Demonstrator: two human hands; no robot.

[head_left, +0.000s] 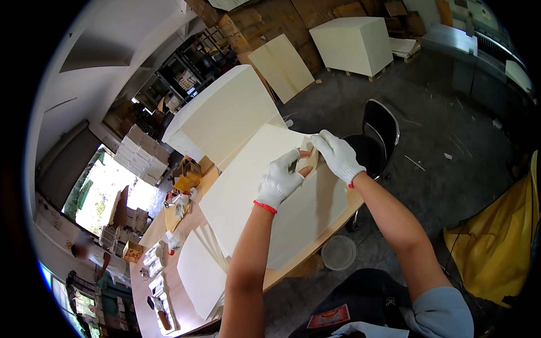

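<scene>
Single view only: a head-worn fisheye camera looking steeply down and forward, close over the wooden table at centre frame. Forearms enter from the lower edge. Floor fills the right, bending toward the dark rim.

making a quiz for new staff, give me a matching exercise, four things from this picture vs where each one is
Things:
1. black chair
2. yellow sheet
3. round white lid
4. small folded card piece

Places:
a. on the floor under the table edge
b. between both gloved hands
c. past the table's far side
d. at the right rim of the picture

Pairs: 1-c, 2-d, 3-a, 4-b
</scene>
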